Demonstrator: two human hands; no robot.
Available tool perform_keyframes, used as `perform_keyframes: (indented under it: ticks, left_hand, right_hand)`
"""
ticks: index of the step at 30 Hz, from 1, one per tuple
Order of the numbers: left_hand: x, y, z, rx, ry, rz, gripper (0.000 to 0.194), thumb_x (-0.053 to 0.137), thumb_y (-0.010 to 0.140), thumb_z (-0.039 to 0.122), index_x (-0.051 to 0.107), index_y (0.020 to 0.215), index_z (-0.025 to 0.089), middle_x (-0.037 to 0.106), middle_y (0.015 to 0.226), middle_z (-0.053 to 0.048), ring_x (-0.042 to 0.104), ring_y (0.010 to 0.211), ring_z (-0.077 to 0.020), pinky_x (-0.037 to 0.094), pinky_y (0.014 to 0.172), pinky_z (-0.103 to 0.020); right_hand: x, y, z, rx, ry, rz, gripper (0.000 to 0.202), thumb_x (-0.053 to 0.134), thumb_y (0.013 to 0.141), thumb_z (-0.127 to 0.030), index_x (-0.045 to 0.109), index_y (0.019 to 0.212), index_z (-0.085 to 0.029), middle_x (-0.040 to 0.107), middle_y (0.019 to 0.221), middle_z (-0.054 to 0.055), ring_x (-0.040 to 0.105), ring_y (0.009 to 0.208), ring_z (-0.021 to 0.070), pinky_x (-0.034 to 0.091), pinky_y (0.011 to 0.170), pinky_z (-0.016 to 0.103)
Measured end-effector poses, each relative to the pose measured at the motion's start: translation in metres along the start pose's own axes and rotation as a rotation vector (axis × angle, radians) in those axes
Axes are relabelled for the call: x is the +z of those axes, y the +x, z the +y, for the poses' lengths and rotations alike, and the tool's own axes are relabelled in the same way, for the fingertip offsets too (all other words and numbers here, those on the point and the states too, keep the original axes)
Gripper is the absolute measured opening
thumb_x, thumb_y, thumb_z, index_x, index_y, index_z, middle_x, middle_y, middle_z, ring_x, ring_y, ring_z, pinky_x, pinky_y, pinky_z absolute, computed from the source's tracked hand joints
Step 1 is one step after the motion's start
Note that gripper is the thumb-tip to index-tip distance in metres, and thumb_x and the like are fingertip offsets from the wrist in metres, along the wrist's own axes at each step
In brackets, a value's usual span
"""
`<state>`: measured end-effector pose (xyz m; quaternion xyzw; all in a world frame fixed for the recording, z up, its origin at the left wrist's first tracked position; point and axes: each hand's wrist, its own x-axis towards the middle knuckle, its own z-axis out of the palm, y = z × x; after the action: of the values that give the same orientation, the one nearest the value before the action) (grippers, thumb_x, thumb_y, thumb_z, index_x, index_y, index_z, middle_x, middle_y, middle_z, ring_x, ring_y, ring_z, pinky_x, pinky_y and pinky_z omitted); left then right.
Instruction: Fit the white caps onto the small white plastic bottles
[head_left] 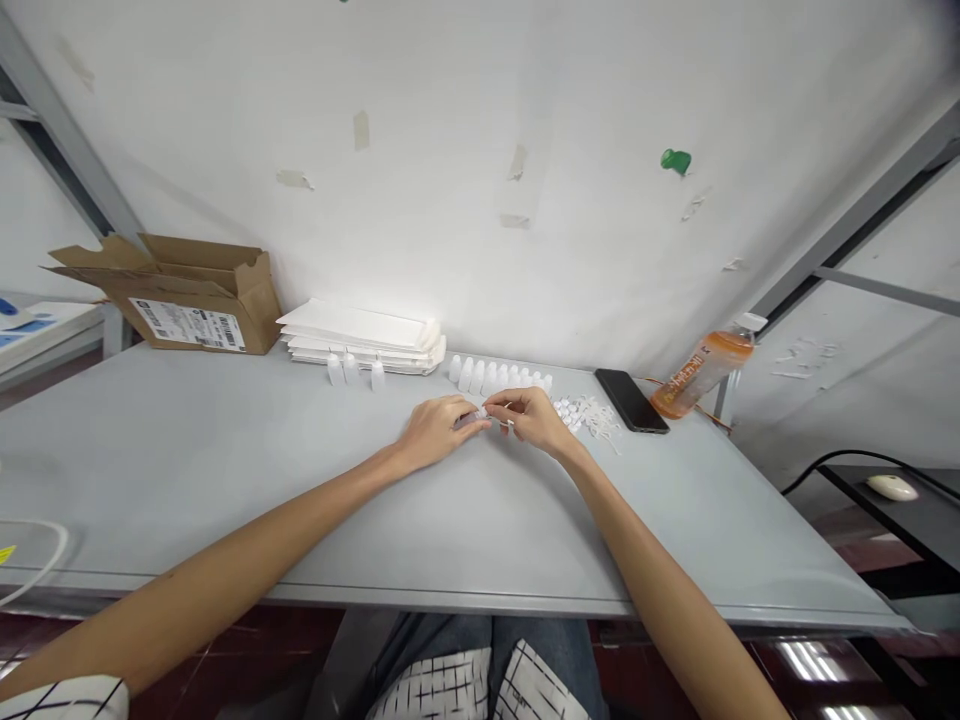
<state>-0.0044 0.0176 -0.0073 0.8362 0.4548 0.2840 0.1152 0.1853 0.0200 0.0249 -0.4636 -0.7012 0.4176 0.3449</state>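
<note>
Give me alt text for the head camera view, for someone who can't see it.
A left hand and right hand meet over a gray table, pinching a small, mostly hidden piece. Small white bottles stand behind them, with a box far left and a phone and drink at right.

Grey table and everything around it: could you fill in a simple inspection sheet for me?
Surface: grey table, things gathered toward its back edge.
Job's things: small white bottles lined up; three bottles with thin tips apart at left; pile of small white pieces at right.
Clutter: open cardboard box, white stack, phone, orange drink bottle.
Hands: left hand and right hand together, fingertips at a small pale item, too small to identify.
Cables: white cable at left edge, black cable at right.
Surroundings: white wall with tape scraps.
</note>
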Motion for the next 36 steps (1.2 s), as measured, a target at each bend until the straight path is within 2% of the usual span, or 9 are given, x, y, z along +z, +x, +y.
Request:
perform_keyframes:
  ticks: [4,7,10,13,19,26,36]
  left_hand:
    - [0.0,0.0,-0.002,0.023,-0.03,0.033,0.04,0.049,0.089,0.054,0.07,0.086,0.02,0.064,0.077,-0.003,0.054,0.066,-0.0162,0.035,0.06,-0.027]
    - [0.001,0.0,-0.003,0.042,-0.1,0.063,0.037,0.054,0.088,0.052,0.072,0.097,0.021,0.066,0.083,-0.004,0.056,0.07,-0.0166,0.039,0.064,-0.027]
    - [0.0,0.0,-0.003,0.028,-0.101,0.078,0.033,0.057,0.087,0.048,0.073,0.098,0.021,0.066,0.085,-0.004,0.057,0.07,-0.0163,0.04,0.065,-0.027]
    - [-0.001,0.0,-0.002,0.002,-0.063,0.065,0.029,0.059,0.086,0.045,0.074,0.096,0.023,0.066,0.088,-0.004,0.057,0.071,-0.0161,0.041,0.064,-0.027]
    - [-0.001,0.001,-0.004,-0.035,0.021,0.012,0.031,0.055,0.087,0.044,0.071,0.102,0.024,0.068,0.099,-0.004,0.061,0.076,-0.0188,0.043,0.065,-0.028]
    - [-0.009,-0.001,0.003,-0.057,0.026,-0.114,0.033,0.047,0.09,0.035,0.065,0.116,0.025,0.064,0.112,-0.004,0.063,0.085,-0.0211,0.045,0.071,-0.031]
    - [-0.01,0.0,0.0,-0.038,-0.005,-0.142,0.036,0.043,0.093,0.033,0.06,0.123,0.024,0.062,0.112,-0.005,0.062,0.084,-0.0199,0.046,0.073,-0.032]
  right_hand:
    - [0.002,0.0,0.001,0.022,0.048,0.01,0.029,0.067,0.073,-0.043,0.074,0.081,-0.016,0.066,0.074,0.005,0.049,0.05,0.0104,0.036,0.04,0.023]
    - [0.0,-0.002,-0.002,0.009,0.082,-0.053,0.032,0.065,0.074,-0.044,0.074,0.083,-0.015,0.066,0.078,0.006,0.055,0.057,0.0126,0.039,0.041,0.023]
    - [-0.002,-0.004,-0.005,-0.007,0.095,-0.107,0.032,0.063,0.078,-0.044,0.074,0.086,-0.015,0.067,0.085,0.008,0.058,0.065,0.014,0.043,0.045,0.022]
    - [-0.002,-0.005,-0.005,-0.006,0.084,-0.118,0.031,0.066,0.077,-0.042,0.074,0.088,-0.015,0.068,0.082,0.007,0.058,0.068,0.0147,0.044,0.046,0.022]
    - [0.004,-0.003,0.001,0.011,0.119,-0.037,0.036,0.073,0.07,-0.04,0.067,0.096,-0.016,0.066,0.076,0.005,0.06,0.064,0.0144,0.043,0.045,0.021]
    - [0.006,0.001,0.011,-0.008,0.135,0.012,0.034,0.076,0.064,-0.04,0.067,0.083,-0.014,0.064,0.078,0.006,0.058,0.068,0.0147,0.044,0.044,0.021]
    - [0.007,0.001,0.012,-0.011,0.164,0.04,0.037,0.078,0.062,-0.044,0.07,0.082,-0.014,0.066,0.079,0.007,0.058,0.069,0.0157,0.042,0.044,0.022]
